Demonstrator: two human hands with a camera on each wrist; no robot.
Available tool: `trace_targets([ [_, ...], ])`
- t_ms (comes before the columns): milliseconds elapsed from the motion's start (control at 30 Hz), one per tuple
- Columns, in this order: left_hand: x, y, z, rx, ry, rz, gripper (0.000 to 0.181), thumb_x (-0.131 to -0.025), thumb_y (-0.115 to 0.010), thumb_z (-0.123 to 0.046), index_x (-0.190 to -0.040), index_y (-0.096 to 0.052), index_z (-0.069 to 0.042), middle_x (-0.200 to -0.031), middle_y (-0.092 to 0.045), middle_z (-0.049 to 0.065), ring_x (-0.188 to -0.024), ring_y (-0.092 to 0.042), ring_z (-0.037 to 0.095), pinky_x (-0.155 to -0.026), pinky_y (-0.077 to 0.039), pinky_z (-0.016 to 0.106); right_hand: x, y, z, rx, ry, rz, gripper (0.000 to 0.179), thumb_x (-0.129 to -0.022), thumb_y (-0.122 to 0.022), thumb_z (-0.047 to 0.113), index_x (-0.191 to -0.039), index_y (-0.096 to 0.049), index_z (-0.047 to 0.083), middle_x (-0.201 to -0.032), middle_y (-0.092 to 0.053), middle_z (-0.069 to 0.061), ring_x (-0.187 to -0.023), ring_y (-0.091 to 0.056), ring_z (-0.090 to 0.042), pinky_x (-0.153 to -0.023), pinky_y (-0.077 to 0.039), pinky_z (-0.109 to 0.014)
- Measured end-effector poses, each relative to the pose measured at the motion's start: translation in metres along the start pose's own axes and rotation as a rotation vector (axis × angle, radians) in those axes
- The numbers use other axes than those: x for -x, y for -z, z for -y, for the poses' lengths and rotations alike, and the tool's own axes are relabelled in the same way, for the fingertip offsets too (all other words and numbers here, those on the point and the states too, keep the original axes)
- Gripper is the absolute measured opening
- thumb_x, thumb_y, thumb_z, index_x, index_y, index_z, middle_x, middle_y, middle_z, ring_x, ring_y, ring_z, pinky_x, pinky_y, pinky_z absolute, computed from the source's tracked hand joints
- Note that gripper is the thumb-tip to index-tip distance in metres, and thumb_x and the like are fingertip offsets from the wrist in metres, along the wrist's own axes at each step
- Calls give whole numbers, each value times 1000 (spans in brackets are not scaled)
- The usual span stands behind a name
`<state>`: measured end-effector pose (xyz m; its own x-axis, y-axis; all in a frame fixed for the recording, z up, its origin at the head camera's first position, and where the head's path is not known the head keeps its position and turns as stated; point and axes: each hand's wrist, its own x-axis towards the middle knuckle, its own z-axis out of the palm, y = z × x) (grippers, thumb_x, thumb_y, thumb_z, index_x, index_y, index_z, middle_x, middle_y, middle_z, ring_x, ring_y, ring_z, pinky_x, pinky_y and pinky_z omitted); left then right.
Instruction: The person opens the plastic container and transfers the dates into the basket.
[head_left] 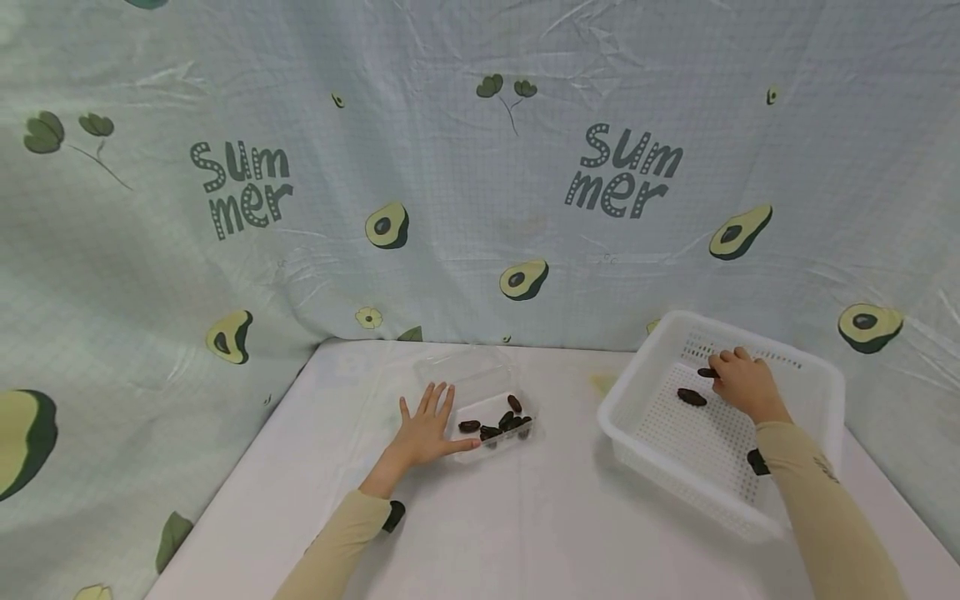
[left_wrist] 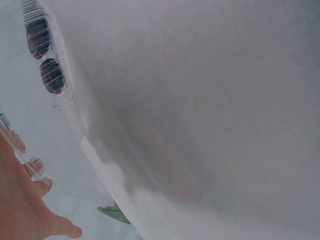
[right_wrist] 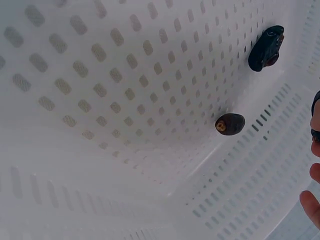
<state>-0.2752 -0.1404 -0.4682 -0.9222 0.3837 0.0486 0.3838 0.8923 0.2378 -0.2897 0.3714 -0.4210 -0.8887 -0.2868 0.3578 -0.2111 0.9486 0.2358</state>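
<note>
My left hand (head_left: 423,435) lies with fingers spread at the left side of a clear plastic clamshell box (head_left: 468,454), its thumb along the front edge. Several dark brown dates (head_left: 469,426) are in the box, most gathered toward the front right. Through the box's ribbed wall, two dates (left_wrist: 52,75) show in the left wrist view. Inside a white plastic basket (head_left: 615,421), my right hand (head_left: 750,387) pinches a date (head_left: 707,372) at its fingertips. On the perforated floor below lie a wrinkled date (right_wrist: 266,48) and a smaller-looking date (right_wrist: 230,124).
The box's transparent lid (head_left: 457,367) is folded back behind it. The basket has raised slotted walls and stands at the right of the white table (head_left: 555,517). A printed cloth (head_left: 450,167) hangs behind the table and along its sides.
</note>
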Motion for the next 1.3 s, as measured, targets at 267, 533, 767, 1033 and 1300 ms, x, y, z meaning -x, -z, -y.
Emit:
trace_targets([
  [267, 1, 2, 0, -1, -3, -5, 107, -70, -43, -78, -144, -11, -8, -150, -12, 14, -139, -5, 32, -98, -2, 70, -1, 0, 0, 5, -10, -7, 17, -70, -66, 2, -84, -57, -1, -79, -57, -16, -74, -50, -34, -51, -43, -45],
  [533, -1, 1, -2, -10, 10, -3, 105, -71, -47, -74, -144, -12, -8, -150, -13, 13, -139, -6, 32, -98, -4, 70, -2, 7, 0, 7, 15, -21, 20, -71, -67, 3, -89, -59, -1, -83, -59, -17, -77, -52, -34, -51, -44, -44],
  [767, -2, 0, -2, -11, 16, -14, 102, -73, -50, -70, -144, -12, -8, -150, -13, 13, -139, -6, 32, -98, -4, 70, -4, 9, -2, -18, 30, -73, 18, -67, -66, -1, -84, -59, 0, -81, -59, -17, -74, -50, -32, -48, -42, -43],
  [1033, -4, 0, -3, 9, 15, -1, 103, -73, -50, -70, -145, -10, -8, -150, -11, 13, -139, -3, 31, -99, 1, 69, -5, 9, -3, -31, 111, -109, 15, -68, -69, 1, -79, -58, 2, -74, -56, -12, -67, -49, -28, -43, -39, -34],
  [1300, -5, 3, -5, 15, 31, 3, 103, -72, -51, -70, -144, -12, -7, -150, -11, 14, -139, -4, 33, -98, -1, 70, -11, 16, 3, -73, 180, -179, 16, -65, -72, 3, -75, -60, 6, -72, -57, -8, -67, -49, -25, -44, -40, -32],
])
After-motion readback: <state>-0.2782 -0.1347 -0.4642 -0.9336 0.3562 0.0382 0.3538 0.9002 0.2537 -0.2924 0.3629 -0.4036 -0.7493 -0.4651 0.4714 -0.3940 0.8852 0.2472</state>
